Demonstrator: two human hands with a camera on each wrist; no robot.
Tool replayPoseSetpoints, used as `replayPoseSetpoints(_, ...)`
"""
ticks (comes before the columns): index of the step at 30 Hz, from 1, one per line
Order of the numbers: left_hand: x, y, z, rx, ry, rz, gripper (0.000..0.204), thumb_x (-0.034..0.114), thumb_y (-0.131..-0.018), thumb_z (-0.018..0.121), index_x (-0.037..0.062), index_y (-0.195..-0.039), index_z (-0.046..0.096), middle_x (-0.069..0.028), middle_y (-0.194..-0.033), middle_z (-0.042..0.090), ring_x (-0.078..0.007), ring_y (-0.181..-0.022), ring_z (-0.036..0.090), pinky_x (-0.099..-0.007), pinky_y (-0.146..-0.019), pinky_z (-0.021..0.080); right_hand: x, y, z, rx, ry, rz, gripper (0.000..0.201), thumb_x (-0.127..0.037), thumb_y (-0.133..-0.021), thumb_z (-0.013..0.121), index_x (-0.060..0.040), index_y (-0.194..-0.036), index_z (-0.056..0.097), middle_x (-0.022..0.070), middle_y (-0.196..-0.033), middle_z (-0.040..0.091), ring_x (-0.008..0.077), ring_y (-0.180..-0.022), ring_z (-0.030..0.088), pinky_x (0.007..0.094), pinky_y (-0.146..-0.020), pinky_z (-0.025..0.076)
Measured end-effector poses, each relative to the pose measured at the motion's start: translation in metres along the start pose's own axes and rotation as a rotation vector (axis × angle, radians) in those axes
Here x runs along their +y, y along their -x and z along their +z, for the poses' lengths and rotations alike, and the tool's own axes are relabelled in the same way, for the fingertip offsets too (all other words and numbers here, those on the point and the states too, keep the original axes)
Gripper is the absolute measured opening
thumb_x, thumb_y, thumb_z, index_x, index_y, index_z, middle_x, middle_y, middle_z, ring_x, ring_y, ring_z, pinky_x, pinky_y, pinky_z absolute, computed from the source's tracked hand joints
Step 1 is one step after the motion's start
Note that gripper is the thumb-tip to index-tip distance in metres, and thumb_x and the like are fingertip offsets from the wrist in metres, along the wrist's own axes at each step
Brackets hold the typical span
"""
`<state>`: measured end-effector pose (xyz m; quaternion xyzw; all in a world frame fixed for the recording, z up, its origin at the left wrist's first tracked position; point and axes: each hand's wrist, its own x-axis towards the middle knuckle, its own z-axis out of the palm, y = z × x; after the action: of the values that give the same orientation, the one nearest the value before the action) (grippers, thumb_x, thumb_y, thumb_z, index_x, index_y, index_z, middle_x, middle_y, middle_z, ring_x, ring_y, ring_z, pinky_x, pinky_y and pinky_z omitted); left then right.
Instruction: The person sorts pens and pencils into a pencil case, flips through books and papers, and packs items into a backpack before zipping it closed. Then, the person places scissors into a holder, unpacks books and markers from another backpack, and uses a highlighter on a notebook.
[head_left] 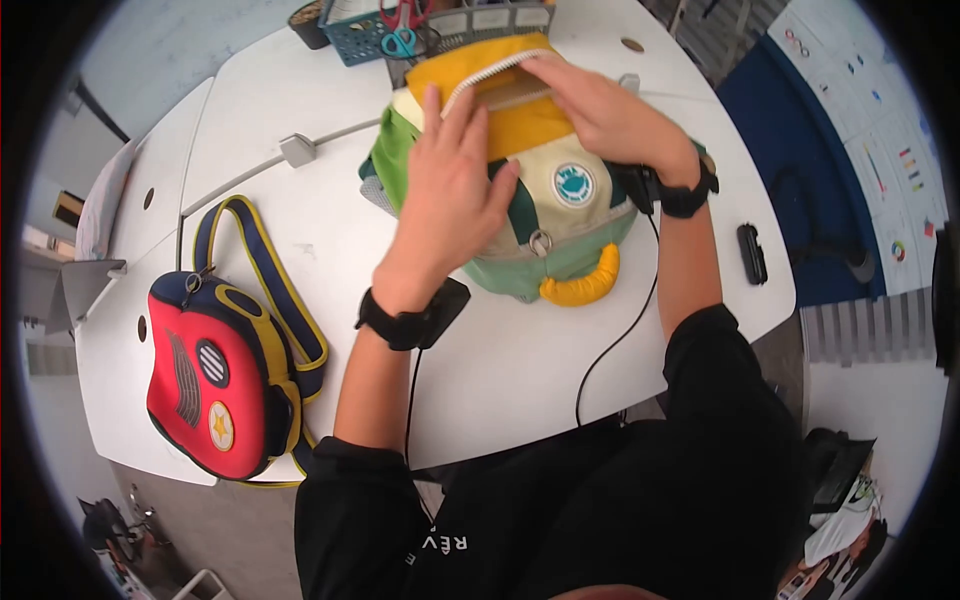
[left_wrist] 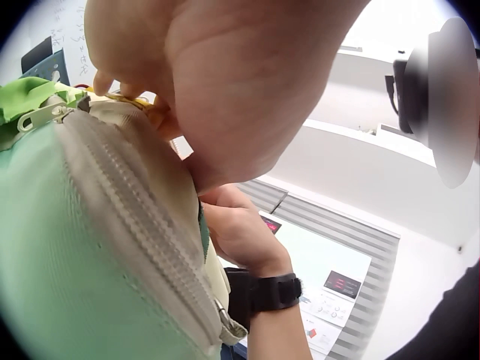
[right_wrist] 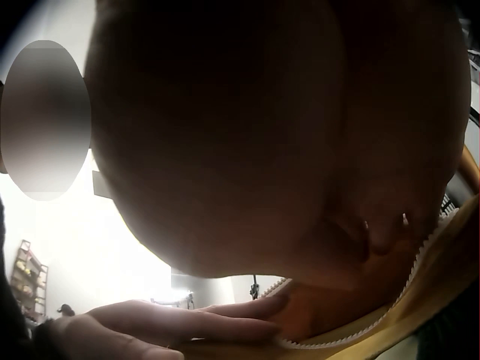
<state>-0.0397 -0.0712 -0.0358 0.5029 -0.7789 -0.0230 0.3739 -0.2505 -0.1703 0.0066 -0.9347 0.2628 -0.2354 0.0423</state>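
Note:
A green, cream and yellow backpack (head_left: 590, 225) lies on the table with its yellow top unzipped, the white zip teeth parted around the opening. My left hand (head_left: 447, 175) rests on its left side, fingers extended to the zip edge and thumb spread over the cream panel. At the right end of the opening my right hand (head_left: 610, 115) grips the yellow edge. The inside of the backpack is mostly hidden. In the left wrist view the mint-green pocket (left_wrist: 90, 240) and its zip are close by, with the right hand (left_wrist: 240, 229) beyond.
A red guitar-shaped bag (head_left: 215, 375) with a navy and yellow strap lies on the left of the white table (head_left: 480, 370). Behind the backpack stand a basket (head_left: 355, 38) with scissors and a plant pot (head_left: 310, 25). A small black case (head_left: 751, 254) is at right. Cables run from both wrists.

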Motion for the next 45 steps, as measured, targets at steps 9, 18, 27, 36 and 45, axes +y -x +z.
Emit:
replayPoseSetpoints(9,-0.005,0.002,-0.007,0.081,0.045,0.046,0.047,0.017,-0.087,0.065,-0.0120,-0.122,0.056,-0.0287,-0.138,0.048,-0.0486,-0.136,0.039,-0.0482,-0.110,0.038,-0.024,-0.045,0.003,-0.321,0.188,0.124,0.048,0.010,-0.075,0.051,0.0064,-0.123,0.052,0.0273,-0.122,0.058,0.0428,-0.115,0.054,0.0457,-0.098,0.046)
replayPoseSetpoints(18,0.010,0.004,-0.019,0.136,0.101,0.071,0.042,0.017,-0.088,0.064,-0.0097,-0.119,0.057,-0.0281,-0.138,0.046,-0.0436,-0.135,0.043,-0.0464,-0.103,0.043,0.021,-0.075,0.038,-0.540,0.240,-0.028,0.029,-0.002,-0.074,0.061,0.0001,-0.102,0.068,0.0236,-0.097,0.069,0.0397,-0.093,0.065,0.0448,-0.082,0.052)
replayPoseSetpoints(27,0.013,0.002,-0.034,0.232,0.209,0.026,0.035,0.015,-0.088,0.064,-0.0060,-0.115,0.061,-0.0294,-0.138,0.045,-0.0442,-0.133,0.043,-0.0481,-0.100,0.044,-0.007,-0.078,0.015,-0.624,0.375,0.060,0.032,-0.007,-0.075,0.061,-0.0020,-0.105,0.068,0.0219,-0.097,0.069,0.0388,-0.093,0.066,0.0441,-0.081,0.052)
replayPoseSetpoints(36,0.010,0.001,-0.038,0.231,0.163,0.025,0.032,0.014,-0.088,0.062,-0.0044,-0.114,0.061,-0.0298,-0.139,0.045,-0.0442,-0.133,0.044,-0.0480,-0.097,0.046,-0.010,-0.079,0.009,-0.532,0.305,0.009,0.040,-0.008,-0.077,0.064,-0.0024,-0.116,0.063,0.0201,-0.110,0.067,0.0385,-0.101,0.064,0.0434,-0.085,0.052)
replayPoseSetpoints(45,0.006,0.000,-0.034,0.257,0.135,0.036,0.033,0.014,-0.088,0.062,-0.0043,-0.115,0.061,-0.0307,-0.138,0.046,-0.0454,-0.129,0.047,-0.0475,-0.097,0.046,-0.025,-0.059,-0.001,-0.366,0.561,-0.202,0.030,-0.015,-0.079,0.069,-0.0038,-0.107,0.064,0.0139,-0.098,0.070,0.0331,-0.090,0.068,0.0404,-0.076,0.055)
